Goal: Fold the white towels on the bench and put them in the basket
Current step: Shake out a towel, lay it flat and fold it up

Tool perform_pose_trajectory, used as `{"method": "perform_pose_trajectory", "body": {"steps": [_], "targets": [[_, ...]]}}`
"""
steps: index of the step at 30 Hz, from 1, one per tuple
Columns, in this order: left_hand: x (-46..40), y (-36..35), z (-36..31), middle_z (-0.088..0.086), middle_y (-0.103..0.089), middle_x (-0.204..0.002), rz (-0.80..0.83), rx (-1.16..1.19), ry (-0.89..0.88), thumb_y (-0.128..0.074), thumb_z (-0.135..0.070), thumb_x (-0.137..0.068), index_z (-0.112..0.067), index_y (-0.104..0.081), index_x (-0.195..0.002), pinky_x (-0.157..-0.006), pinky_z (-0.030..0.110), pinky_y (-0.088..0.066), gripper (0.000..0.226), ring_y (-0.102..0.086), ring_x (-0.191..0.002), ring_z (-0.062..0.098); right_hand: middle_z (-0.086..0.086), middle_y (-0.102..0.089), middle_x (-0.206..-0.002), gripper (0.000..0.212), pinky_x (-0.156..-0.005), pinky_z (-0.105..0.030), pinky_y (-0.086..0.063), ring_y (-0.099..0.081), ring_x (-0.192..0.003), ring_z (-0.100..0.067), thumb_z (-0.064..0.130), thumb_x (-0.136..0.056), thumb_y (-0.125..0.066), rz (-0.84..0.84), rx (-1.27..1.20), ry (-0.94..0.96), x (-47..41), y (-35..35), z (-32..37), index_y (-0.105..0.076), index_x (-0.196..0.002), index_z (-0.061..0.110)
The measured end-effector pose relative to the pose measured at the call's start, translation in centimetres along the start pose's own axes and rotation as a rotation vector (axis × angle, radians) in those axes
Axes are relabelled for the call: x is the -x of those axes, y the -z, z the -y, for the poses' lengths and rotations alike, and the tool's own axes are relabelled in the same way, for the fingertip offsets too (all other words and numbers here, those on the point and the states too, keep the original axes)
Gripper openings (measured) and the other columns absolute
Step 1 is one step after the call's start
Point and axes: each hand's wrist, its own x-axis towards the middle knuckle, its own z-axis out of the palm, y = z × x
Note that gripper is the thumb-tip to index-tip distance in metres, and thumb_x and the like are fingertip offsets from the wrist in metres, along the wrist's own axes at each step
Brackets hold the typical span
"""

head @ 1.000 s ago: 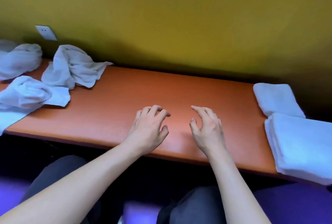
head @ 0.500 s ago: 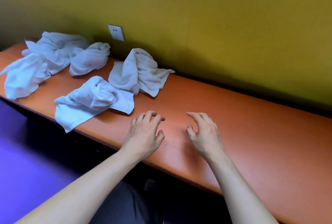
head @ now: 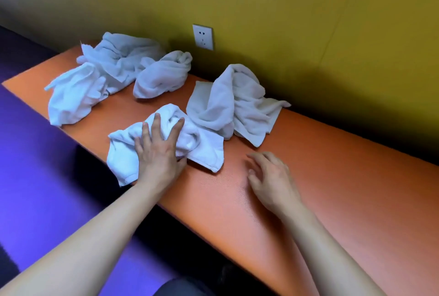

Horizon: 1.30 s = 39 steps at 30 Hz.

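White towels [head: 204, 150] under and beyond your left grip [head: 158, 153]; plain orange table [head: 308, 188]; mustard-yellow wall [head: 285, 10] beyond; purple floor [head: 35, 177] leftward.

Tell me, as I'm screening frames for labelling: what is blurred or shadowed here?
Head view: right hand motion-blurred; left hand, on the nearest towel, sharper; deep shadow lies along the wall base behind the bench.

An orange tabletop [head: 332, 188] runs along a mustard-yellow wall [head: 285, 10], which carries a white socket [head: 202, 37]. A dark shadow lies where they meet. Below the near edge, a purple floor [head: 35, 177] shows.
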Motion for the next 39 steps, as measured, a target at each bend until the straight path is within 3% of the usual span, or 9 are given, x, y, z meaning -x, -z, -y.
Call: {"method": "perform_pose_trajectory", "body": {"steps": [6,13,17,21,25,28,34,36,39], "targets": [[0.8,0.2,0.9,0.012,-0.045,-0.137,0.003,0.226,-0.019,-0.080,-0.027,-0.082,-0.031,-0.054,-0.134,-0.091,0.051,-0.045,0.058,-0.053,-0.105,0.044,0.003,-0.060,-0.127,0.046,-0.102,-0.041,-0.040,-0.054,-0.116,-0.026,0.028,-0.086,-0.063,0.035,0.013,0.014,0.0,-1.2,0.9,-0.060,-0.132,0.029],[9.0,1.7,-4.3,0.005,-0.044,-0.137,0.086,0.384,-0.140,-0.076,-0.037,-0.085,-0.037,-0.049,-0.136,-0.097,0.051,-0.046,0.058,-0.052,-0.121,0.037,0.006,-0.052,-0.133,0.074,-0.101,-0.042,-0.034,-0.046,-0.124,-0.021,0.064,-0.069,-0.065,0.170,0.050,0.056,5.2,0.3,0.8,-0.053,-0.137,0.037],[12.3,3.1,-8.7,0.001,-0.048,-0.135,0.183,0.531,-0.156,-0.069,-0.041,-0.086,-0.040,-0.046,-0.140,-0.100,0.046,-0.048,0.059,-0.054,-0.119,0.030,-0.001,-0.066,-0.115,0.035,-0.089,-0.044,-0.041,-0.059,-0.104,-0.033,0.042,-0.082,-0.059,-0.071,0.075,0.006,9.6,2.3,-1.1,-0.071,-0.108,0.022],[13.6,5.7,-12.5,-0.008,-0.057,-0.130,0.235,0.692,-0.190,-0.062,-0.029,-0.094,-0.035,-0.046,-0.140,-0.087,0.009,-0.036,0.049,-0.055,-0.113,0.013,0.006,-0.062,-0.082,0.016,-0.075,-0.039,-0.038,-0.054,-0.084,-0.026,0.037,-0.089,-0.050,-0.128,-0.008,-0.113,13.8,7.5,-4.4,-0.060,-0.080,0.028],[13.2,8.6,-15.9,-0.014,-0.064,-0.112,0.288,0.815,-0.141,-0.047,-0.037,-0.101,-0.034,-0.050,-0.122,-0.082,0.030,-0.047,0.022,-0.059,-0.101,0.012,-0.008,-0.061,-0.078,0.021,-0.067,-0.028,-0.043,-0.051,-0.073,-0.023,0.025,-0.088,-0.046,-0.327,-0.359,-0.359,18.5,14.4,-6.9,-0.060,-0.081,0.011],[11.8,9.6,-18.8,-0.007,-0.068,-0.107,0.289,1.017,0.005,-0.042,-0.044,-0.099,-0.028,-0.060,-0.110,-0.084,0.038,-0.055,0.026,-0.066,-0.103,0.015,-0.012,-0.065,-0.077,0.016,-0.056,-0.017,-0.045,-0.058,-0.066,-0.017,0.011,-0.091,-0.051,-0.520,-0.450,-0.469,21.7,19.8,-7.9,-0.065,-0.085,0.007],[8.7,6.9,-21.7,0.011,-0.064,-0.099,0.350,1.060,0.438,-0.050,-0.028,-0.088,-0.020,-0.060,-0.092,-0.079,0.051,-0.060,0.013,-0.066,-0.098,0.036,0.001,-0.063,-0.071,0.015,-0.056,-0.028,-0.043,-0.056,-0.065,-0.019,0.014,-0.088,-0.054,-0.733,-0.421,-0.709,26.1,26.9,-10.9,-0.069,-0.085,0.017],[9.7,6.3,-22.8,0.010,-0.059,-0.115,0.265,0.785,0.334,-0.051,-0.022,-0.087,-0.019,-0.058,-0.109,-0.096,0.045,-0.050,0.023,-0.057,-0.112,0.036,0.004,-0.058,-0.068,0.013,-0.055,-0.029,-0.036,-0.050,-0.067,-0.021,0.018,-0.088,-0.055,-0.673,-0.345,-0.786,27.0,27.5,-12.0,-0.066,-0.082,0.017],[13.2,6.5,-25.4,0.007,-0.055,-0.128,0.193,0.603,-0.158,-0.056,-0.012,-0.089,-0.018,-0.058,-0.125,-0.098,0.036,-0.038,0.036,-0.050,-0.116,0.033,0.002,-0.056,-0.068,0.014,-0.053,-0.028,-0.034,-0.047,-0.065,-0.023,0.017,-0.088,-0.052,-0.585,-0.260,-0.841,27.6,27.1,-12.9,-0.063,-0.079,0.016]]}}
